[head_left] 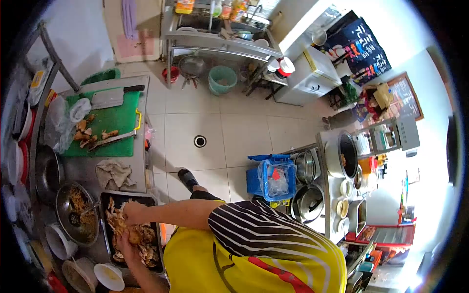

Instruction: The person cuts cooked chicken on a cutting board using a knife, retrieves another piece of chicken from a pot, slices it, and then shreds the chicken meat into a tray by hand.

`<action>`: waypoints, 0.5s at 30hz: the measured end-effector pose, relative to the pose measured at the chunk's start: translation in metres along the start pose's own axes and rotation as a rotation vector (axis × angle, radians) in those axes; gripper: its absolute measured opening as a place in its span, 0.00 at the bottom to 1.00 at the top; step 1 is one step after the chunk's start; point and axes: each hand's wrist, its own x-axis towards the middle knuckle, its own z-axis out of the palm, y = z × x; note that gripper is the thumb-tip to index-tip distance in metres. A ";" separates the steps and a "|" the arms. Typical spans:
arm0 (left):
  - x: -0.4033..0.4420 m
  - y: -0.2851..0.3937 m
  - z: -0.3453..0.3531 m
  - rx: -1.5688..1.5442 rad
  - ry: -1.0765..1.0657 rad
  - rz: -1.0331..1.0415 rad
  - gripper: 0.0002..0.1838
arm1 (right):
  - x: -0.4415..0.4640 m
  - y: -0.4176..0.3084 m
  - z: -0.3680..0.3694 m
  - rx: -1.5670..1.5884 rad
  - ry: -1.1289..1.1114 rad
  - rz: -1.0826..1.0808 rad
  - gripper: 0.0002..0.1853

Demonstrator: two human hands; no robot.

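A dark rectangular tray (159, 229) at the lower left holds a heap of cooked chicken pieces (141, 235). My right hand (132, 213) reaches into the tray from above and is closed on chicken meat near its upper left corner. My left hand (126, 245) comes in from below, closed on a piece of chicken over the heap. Both hands' fingertips are partly buried in the meat. Left of the tray, a metal wok (87, 233) holds shredded, noodle-like brown food with a ladle (90, 211) in it. A crumpled cloth (115, 174) lies above the tray.
On a green cutting board (122, 149) lie a cleaver (108, 99), a yellow-handled knife (117, 138) and meat pieces. Bowls (108, 277) stand lower left. A blue bin (282, 166), a counter with pots (342, 154), a sink (220, 39) and another person (364, 108) are around the room.
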 end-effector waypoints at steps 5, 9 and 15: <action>0.003 0.006 -0.001 0.023 -0.131 0.026 0.33 | 0.001 0.005 -0.004 -0.084 -0.040 -0.078 0.15; 0.004 0.011 0.002 -0.040 -0.231 0.064 0.27 | -0.011 -0.010 -0.024 -0.082 -0.050 -0.081 0.14; 0.005 0.016 0.000 0.035 -0.148 0.009 0.29 | -0.007 0.005 -0.018 -0.034 -0.003 -0.316 0.15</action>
